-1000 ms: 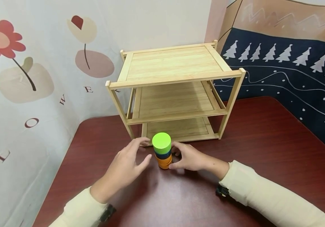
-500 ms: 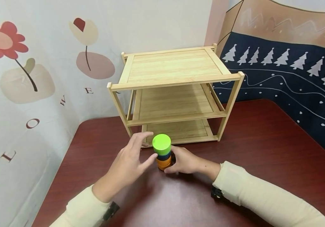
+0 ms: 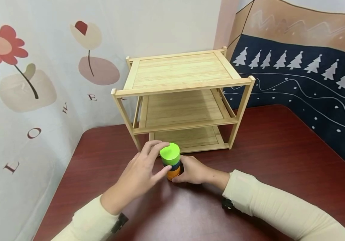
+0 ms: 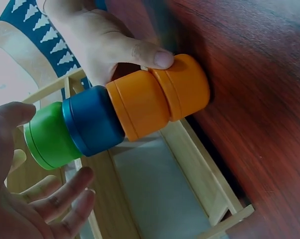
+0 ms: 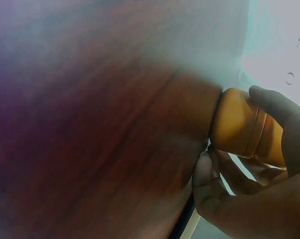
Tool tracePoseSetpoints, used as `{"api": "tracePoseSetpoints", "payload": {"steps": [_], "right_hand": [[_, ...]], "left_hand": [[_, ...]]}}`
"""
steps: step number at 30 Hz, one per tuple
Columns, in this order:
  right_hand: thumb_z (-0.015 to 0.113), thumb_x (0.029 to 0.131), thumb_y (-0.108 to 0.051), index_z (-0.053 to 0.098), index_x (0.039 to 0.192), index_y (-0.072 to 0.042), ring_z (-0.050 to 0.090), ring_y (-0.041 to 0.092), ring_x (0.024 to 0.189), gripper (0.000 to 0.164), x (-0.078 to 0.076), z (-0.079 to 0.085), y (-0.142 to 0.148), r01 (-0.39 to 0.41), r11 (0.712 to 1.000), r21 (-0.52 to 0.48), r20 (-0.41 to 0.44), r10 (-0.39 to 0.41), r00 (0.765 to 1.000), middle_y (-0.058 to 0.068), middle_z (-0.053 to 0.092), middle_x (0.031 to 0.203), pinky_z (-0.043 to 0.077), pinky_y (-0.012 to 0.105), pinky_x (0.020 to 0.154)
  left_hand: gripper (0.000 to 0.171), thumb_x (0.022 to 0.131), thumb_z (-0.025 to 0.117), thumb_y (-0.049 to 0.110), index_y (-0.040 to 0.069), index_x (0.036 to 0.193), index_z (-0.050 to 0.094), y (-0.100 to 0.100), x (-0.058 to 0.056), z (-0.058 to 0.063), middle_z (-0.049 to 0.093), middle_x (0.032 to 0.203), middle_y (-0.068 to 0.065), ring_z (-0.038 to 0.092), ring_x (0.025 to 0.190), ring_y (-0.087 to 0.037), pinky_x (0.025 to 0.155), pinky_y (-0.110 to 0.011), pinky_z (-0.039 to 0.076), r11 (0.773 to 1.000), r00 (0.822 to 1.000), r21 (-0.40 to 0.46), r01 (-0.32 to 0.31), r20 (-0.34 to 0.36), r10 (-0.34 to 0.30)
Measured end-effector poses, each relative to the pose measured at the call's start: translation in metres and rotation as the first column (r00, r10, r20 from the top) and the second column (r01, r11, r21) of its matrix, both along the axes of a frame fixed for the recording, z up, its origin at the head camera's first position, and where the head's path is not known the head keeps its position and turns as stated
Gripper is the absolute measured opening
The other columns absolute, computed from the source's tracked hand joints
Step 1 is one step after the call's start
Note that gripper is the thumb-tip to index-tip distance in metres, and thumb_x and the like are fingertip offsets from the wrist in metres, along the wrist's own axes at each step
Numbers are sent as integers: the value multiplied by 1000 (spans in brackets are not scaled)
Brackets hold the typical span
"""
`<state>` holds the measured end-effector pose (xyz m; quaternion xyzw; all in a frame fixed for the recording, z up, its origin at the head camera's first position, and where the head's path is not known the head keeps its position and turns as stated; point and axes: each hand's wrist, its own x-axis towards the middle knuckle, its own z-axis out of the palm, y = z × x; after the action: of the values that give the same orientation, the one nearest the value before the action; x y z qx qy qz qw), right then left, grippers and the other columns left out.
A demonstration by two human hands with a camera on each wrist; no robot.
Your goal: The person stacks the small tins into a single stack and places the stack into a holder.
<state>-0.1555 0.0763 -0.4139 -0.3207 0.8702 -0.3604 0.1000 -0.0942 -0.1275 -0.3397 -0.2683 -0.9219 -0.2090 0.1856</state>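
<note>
Small round jars stand in one upright stack on the table: a green jar [image 3: 170,154] on top, a blue jar [image 4: 92,122] below it, then an upper orange jar [image 4: 138,105] and a bottom orange jar [image 4: 186,89]. My right hand [image 3: 194,170] grips the bottom orange jar from the right, thumb in front and fingers curled behind. My left hand [image 3: 140,170] is spread around the green jar, thumb and fingers parted. The left wrist view shows a gap below the green jar; whether the left thumb touches it I cannot tell.
A three-tier wooden shelf [image 3: 178,83] stands right behind the stack. The dark red table [image 3: 268,144] extends to both sides. A wall with flower prints [image 3: 39,100] is at the left, a navy tree-patterned backdrop [image 3: 280,73] at the right.
My left hand has moved right and in over the green jar. My right hand has closed in around the bottom orange jar. The stack stays upright in place.
</note>
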Motion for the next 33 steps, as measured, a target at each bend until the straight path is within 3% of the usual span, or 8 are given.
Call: {"api": "tracePoseSetpoints", "payload": {"steps": [9,20,33], "right_hand": [[86,78,-25,60,118,-12,66,3,79,50,6,6,6,-6,999,34,9,6,1000,-2,72,101,53,26,81],[86,77,-24,60,119,-12,66,7,91,50,13,23,19,-23,1000,3,-10,23,1000,-3,71,103,53,27,84],[84,78,-24,59,120,-11,68,6,88,51,21,48,31,-42,999,1,-19,42,999,-1,72,104,54,22,78]], "left_hand": [[65,85,80,33,26,140,46,7,4,6,48,138,-2,63,80,-20,70,-41,53,1000,1000,-28,12,-2,-12],[60,86,80,33,21,136,49,14,10,19,49,136,-2,63,79,-22,72,-38,54,997,998,-61,38,-44,-41],[54,84,81,32,16,128,54,21,13,38,50,136,-7,63,79,-21,73,-37,54,994,988,-84,68,-130,-78]]}}
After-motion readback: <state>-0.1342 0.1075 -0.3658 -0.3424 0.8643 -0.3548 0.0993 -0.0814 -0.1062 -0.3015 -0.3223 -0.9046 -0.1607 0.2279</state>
